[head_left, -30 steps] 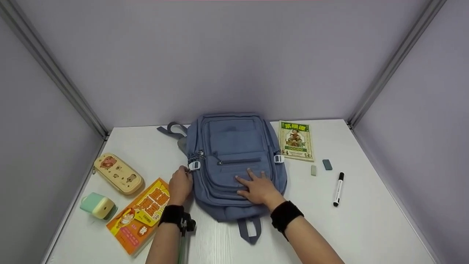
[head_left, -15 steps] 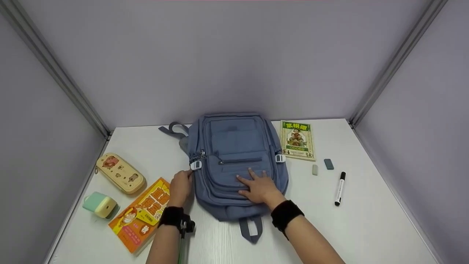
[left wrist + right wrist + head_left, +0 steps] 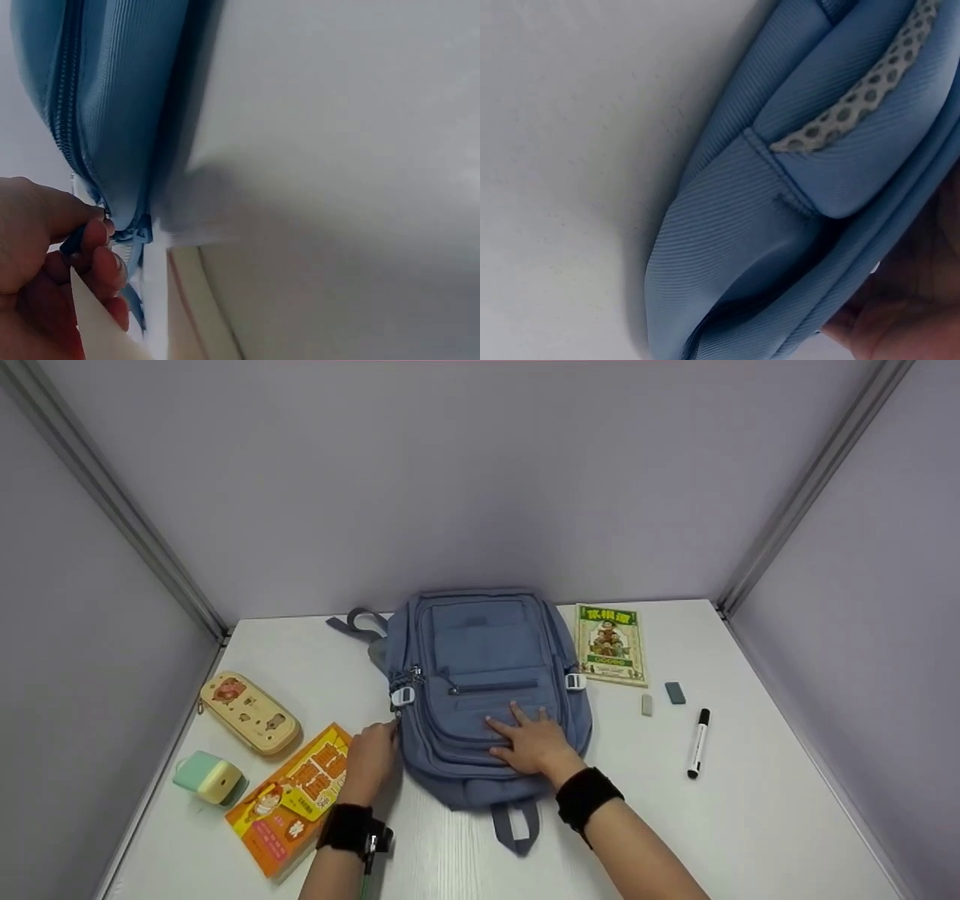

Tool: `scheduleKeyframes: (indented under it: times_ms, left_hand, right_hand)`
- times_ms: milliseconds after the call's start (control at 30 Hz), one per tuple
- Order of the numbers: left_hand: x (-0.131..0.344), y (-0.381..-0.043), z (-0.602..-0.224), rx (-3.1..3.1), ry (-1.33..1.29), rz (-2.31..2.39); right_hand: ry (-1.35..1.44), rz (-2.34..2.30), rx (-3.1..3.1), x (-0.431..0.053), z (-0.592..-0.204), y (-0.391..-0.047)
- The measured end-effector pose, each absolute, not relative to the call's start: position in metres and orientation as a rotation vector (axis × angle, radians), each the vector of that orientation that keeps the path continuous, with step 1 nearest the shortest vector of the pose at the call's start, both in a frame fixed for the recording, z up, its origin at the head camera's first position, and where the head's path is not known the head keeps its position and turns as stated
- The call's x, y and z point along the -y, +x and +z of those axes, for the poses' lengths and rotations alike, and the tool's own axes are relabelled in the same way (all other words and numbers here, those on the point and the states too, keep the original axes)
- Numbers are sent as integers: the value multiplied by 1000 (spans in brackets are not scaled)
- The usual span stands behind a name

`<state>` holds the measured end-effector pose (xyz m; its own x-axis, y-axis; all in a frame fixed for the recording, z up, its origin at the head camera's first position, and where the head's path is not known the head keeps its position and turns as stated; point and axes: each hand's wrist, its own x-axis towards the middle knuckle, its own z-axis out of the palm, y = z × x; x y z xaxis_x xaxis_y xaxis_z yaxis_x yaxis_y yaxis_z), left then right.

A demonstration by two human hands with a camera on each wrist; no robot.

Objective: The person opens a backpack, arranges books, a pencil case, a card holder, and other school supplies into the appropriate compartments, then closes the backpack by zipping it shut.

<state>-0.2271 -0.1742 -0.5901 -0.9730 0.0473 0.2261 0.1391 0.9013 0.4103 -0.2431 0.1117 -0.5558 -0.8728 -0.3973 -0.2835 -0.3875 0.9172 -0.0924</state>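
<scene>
Pinching what seems a zipper tab (image 3: 73, 240), the left hand (image 3: 371, 759) is at the left edge of the backpack (image 3: 487, 697), slightly nearer its bottom than a second ago; the right hand (image 3: 531, 744) rests on its front, fingers spread. On the table (image 3: 750, 825), the backpack lies lengthwise near-to-far, handle loop (image 3: 519, 846) nearest.

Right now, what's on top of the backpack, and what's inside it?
The right hand rests spread on the front of the backpack. Its inside is covered, so I can't tell what it holds.

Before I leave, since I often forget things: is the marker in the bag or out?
Out: the marker lies on the table, right of the bag, not touching it.
</scene>
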Motion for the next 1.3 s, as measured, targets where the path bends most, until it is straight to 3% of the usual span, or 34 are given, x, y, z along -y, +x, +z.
scheduleKeyframes:
  times_ms: [433, 1300]
  left_hand:
    - [163, -207, -591, 2589, -181, -629]
    - [153, -157, -574, 2818, -15, -837]
  right_hand:
    - [-580, -51, -2761, -111, -557, -244]
    - [-573, -64, -2785, -111, -558, -242]
